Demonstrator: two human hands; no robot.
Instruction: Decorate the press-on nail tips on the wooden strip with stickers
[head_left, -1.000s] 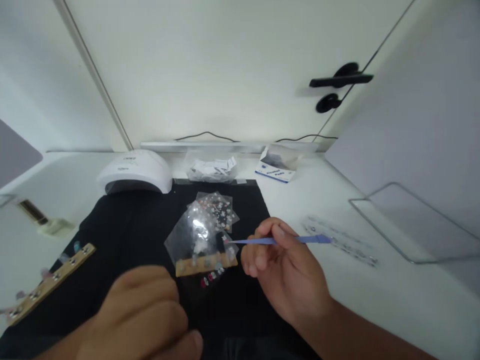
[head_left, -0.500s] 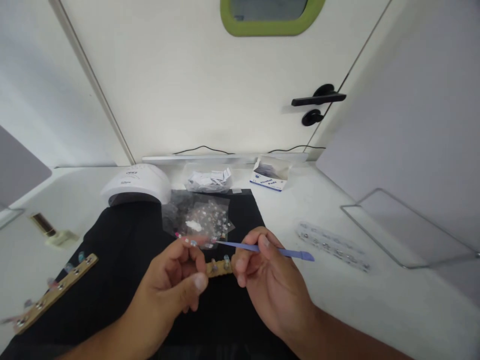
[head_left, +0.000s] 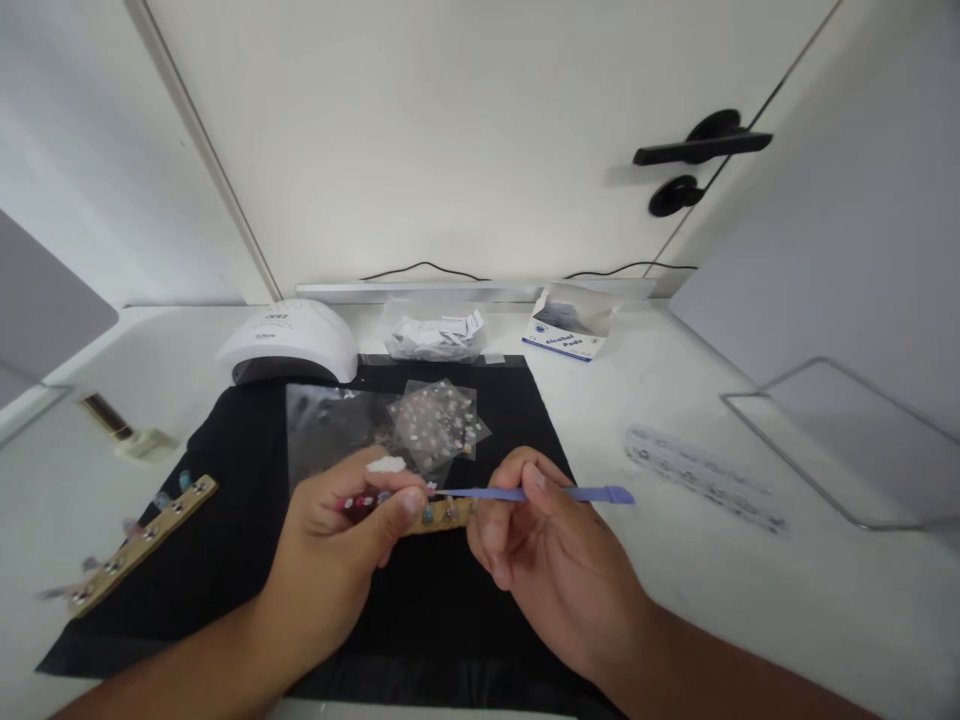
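Note:
My left hand [head_left: 341, 540] is closed, its thumb pressed to the fingers on what looks like a clear nail sticker sheet [head_left: 361, 502] with pink and red bits and a white patch. In a pinch, my right hand [head_left: 551, 560] holds a slim purple nail tool [head_left: 555, 494] with a flat end to the right. Its pointed tip meets or nearly meets the sheet beside my left thumb. Behind the fingers, partly hidden, is a wooden strip [head_left: 439, 518] carrying small nail tips. More clear sheets dotted with decorations [head_left: 439, 420] lie on the black mat [head_left: 450, 610] beyond.
Another wooden strip with nail tips [head_left: 142, 545] lies at the left, near a polish bottle [head_left: 127, 430]. Along the back stand a white nail lamp [head_left: 292, 340], a bag of white packets [head_left: 435, 335] and an alcohol pads box [head_left: 570, 325]. A clear case [head_left: 705, 478] lies right.
The view has shifted. My left fingers have closed together, with the pink-marked sheet now between them. The purple tool has turned nearly level, its tip now beside my left thumb.

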